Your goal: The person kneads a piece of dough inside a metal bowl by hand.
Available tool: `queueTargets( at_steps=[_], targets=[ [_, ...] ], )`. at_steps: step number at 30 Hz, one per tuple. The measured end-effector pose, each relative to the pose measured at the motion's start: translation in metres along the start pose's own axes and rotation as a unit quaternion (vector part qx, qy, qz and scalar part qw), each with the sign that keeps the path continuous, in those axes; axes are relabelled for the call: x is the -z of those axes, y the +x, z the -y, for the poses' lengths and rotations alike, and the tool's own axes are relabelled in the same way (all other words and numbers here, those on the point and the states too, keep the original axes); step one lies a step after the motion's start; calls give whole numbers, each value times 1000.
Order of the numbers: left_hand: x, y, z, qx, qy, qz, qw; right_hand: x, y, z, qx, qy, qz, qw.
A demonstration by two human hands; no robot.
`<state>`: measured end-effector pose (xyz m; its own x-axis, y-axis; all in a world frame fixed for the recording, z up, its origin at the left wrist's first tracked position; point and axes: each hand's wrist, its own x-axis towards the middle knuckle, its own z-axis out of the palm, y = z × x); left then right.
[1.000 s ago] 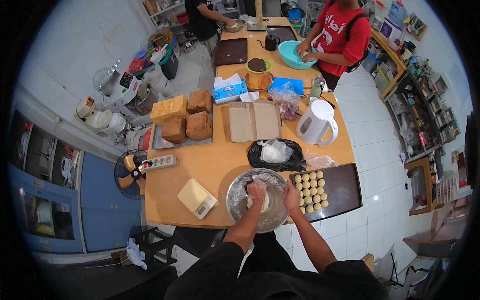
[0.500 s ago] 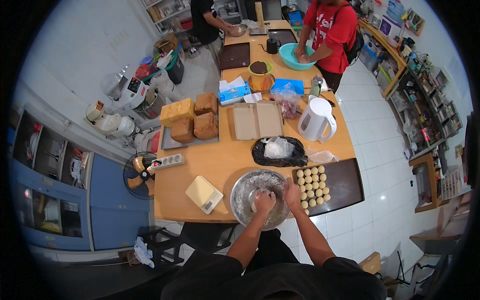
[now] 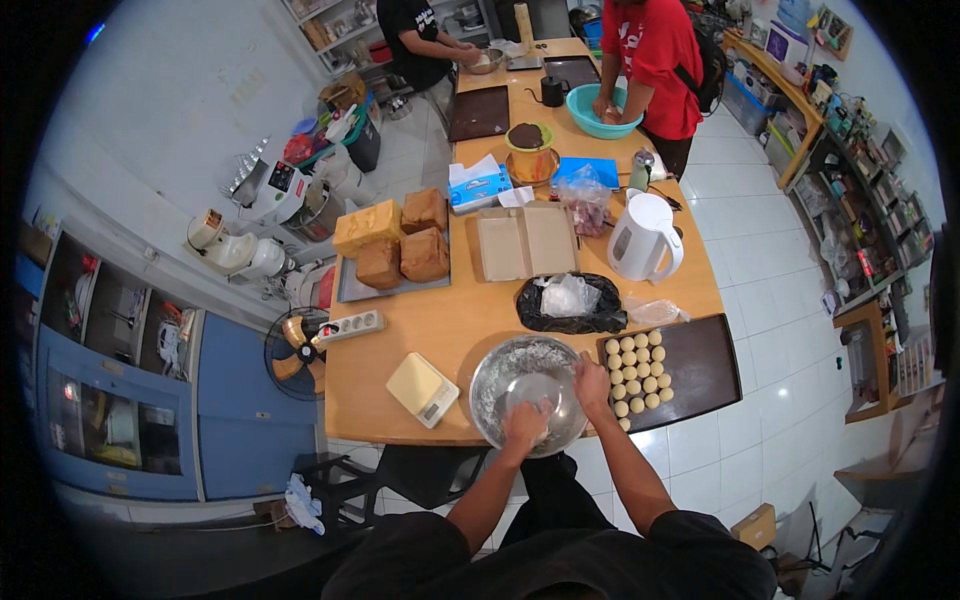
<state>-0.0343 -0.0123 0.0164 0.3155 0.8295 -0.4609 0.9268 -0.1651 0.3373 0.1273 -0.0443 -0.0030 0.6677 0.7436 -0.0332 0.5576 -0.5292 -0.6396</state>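
A floury metal mixing bowl (image 3: 503, 372) sits at the table's near edge in front of me. Inside it, low toward the near wall, is my left hand (image 3: 525, 427), fingers curled and whitened; whatever they press or hold is mostly hidden. Flour clings to the bowl's left and far walls, while its bottom shows bare metal. My right hand (image 3: 591, 381) is closed on the bowl's right rim. Just right of that hand, round pale dough balls (image 3: 631, 372) lie in rows on a dark baking tray (image 3: 693, 375). Left of the bowl rests a kitchen scale (image 3: 423, 390).
Beyond the bowl are a black plastic bag (image 3: 571, 304), an open cardboard box (image 3: 527, 243) and a white electric kettle (image 3: 642, 238). Bread loaves (image 3: 393, 246) stand on a tray at left, near a power strip (image 3: 352, 327). Two people work farther along the table, one at a turquoise basin (image 3: 604, 112).
My left hand has moved toward the near side of the bowl, baring more of its bottom. My right hand keeps its place on the rim. The whole view has shifted slightly.
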Motion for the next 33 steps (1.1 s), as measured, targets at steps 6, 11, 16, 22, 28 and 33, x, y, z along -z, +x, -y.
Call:
queueTargets(
  at_steps=[6, 11, 16, 22, 28, 33],
  targets=[
    [-18, 15, 0, 13, 14, -55, 998, 5, -1, 7, -7, 10, 18, 1000],
    [-39, 21, 0, 2, -24, -131, 991, 7, 4, 9, 16, -2, 26, 1000],
    [-53, 37, 11, -48, 0, -198, 979, 1, 7, 8, 13, 3, 28, 1000],
    [-61, 56, 8, -85, -9, -177, 981, 1, 9, 1, 26, 31, 24, 999],
    [-61, 89, 2, -150, 43, -181, 971, -2, 10, 0, 55, 64, 7, 996],
    [-48, 96, -14, -147, 32, -170, 974, 0, 7, -4, 43, 77, -2, 996]
  ],
)
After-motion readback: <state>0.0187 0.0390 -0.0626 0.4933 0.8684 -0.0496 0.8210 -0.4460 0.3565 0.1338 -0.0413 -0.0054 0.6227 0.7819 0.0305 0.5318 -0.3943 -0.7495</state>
